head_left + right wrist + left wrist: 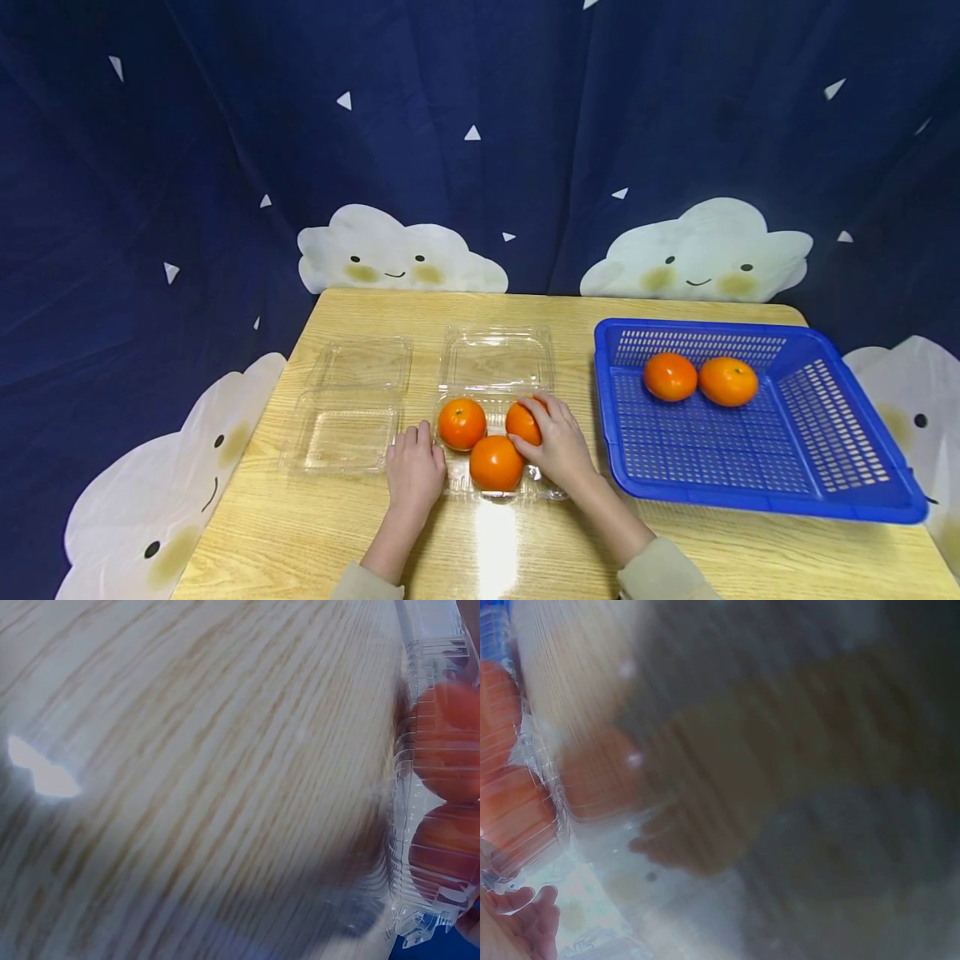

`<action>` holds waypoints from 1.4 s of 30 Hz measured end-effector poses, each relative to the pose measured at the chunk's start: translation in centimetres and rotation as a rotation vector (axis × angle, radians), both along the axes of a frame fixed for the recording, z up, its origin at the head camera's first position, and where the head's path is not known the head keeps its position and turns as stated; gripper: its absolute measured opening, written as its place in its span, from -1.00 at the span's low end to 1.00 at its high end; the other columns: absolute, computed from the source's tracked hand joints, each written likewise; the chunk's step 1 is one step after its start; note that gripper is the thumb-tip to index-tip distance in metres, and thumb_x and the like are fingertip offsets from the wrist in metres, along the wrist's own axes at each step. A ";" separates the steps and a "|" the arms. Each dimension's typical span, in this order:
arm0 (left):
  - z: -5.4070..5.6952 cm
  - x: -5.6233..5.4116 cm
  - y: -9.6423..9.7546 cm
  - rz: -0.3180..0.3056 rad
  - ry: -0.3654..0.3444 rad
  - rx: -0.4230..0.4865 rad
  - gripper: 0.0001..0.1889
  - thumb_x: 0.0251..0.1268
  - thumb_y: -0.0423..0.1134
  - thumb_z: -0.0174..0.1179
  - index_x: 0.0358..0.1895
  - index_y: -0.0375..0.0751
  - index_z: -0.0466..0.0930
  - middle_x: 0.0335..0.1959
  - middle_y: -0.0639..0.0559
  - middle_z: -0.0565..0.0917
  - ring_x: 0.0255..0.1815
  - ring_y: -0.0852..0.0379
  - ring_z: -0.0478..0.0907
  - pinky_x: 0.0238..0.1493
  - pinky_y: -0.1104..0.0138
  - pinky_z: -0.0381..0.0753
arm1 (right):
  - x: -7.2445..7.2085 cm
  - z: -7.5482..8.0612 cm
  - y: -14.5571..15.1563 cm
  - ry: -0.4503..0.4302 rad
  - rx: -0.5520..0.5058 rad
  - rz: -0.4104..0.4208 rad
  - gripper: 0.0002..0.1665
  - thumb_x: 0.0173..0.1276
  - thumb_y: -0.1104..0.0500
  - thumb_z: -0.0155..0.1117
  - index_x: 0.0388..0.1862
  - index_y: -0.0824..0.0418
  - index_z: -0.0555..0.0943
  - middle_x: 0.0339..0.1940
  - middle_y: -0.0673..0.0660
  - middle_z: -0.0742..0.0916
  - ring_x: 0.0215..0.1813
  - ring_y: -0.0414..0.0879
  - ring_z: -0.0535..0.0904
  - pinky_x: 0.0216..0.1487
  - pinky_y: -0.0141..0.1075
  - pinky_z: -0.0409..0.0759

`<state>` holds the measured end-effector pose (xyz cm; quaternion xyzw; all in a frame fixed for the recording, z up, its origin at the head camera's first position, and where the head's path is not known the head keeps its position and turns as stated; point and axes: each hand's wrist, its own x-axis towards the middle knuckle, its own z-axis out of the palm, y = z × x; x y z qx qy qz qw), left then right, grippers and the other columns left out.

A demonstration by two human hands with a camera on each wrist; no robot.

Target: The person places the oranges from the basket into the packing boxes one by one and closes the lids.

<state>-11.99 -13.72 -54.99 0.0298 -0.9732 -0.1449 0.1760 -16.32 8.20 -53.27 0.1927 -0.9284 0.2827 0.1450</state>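
A clear plastic clamshell box [542,490] lies unfolded before me, its lid [497,358] laid back. Three oranges sit in its base: one at the back left [462,423], one at the front [497,467], one at the back right [521,425]. My right hand [561,446] grips the back right orange, fingers over its top and thumb at its near side. At the box's left edge is my left hand [415,475], palm down, fingers fairly straight, holding nothing. The left wrist view shows its fingers [544,919] beside the box wall.
A second unfolded clear clamshell box [348,442] lies to the left. On the right stands a blue plastic basket [750,496] with two oranges [671,377] near its back wall. A dark blue curtain [480,167] with cloud prints hangs behind the wooden table [247,517].
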 end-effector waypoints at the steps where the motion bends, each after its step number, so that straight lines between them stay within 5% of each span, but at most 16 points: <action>1: 0.0 0.0 0.0 0.000 0.001 -0.001 -0.70 0.03 -0.28 0.10 -0.13 -0.32 0.46 -0.37 -0.15 0.51 -0.34 -0.11 0.42 -0.35 0.17 0.32 | 0.0 0.0 0.0 -0.005 0.003 0.000 -0.39 -0.03 -0.04 0.40 0.03 0.13 0.54 0.05 0.20 0.53 0.11 0.13 0.41 0.08 0.01 0.41; 10: -0.1 0.0 -0.1 -0.005 0.017 -0.011 -0.70 0.02 -0.29 0.11 -0.13 -0.33 0.47 -0.39 -0.15 0.51 -0.36 -0.11 0.43 -0.36 0.16 0.33 | 0.0 -0.3 0.0 0.002 0.031 -0.004 -0.40 -0.02 -0.06 0.38 0.02 0.14 0.53 0.00 0.24 0.55 0.06 0.20 0.44 0.04 0.06 0.39; 18: -0.1 0.0 0.0 0.001 0.008 -0.004 -0.68 0.02 -0.28 0.12 -0.11 -0.33 0.47 -0.37 -0.16 0.52 -0.33 -0.12 0.44 -0.34 0.16 0.34 | 0.1 0.0 -0.2 -0.084 0.092 -0.006 -0.40 0.09 -0.08 0.29 0.10 0.12 0.48 0.06 0.25 0.52 0.12 0.19 0.40 0.10 0.06 0.35; 42: 0.0 0.0 -0.2 -0.005 0.004 -0.019 -0.70 0.03 -0.28 0.12 -0.13 -0.32 0.46 -0.38 -0.14 0.51 -0.35 -0.10 0.43 -0.36 0.17 0.33 | -0.2 0.7 -0.5 -0.125 0.028 0.016 -0.41 0.12 -0.02 0.30 0.13 0.15 0.46 0.11 0.28 0.49 0.16 0.22 0.37 0.10 0.13 0.32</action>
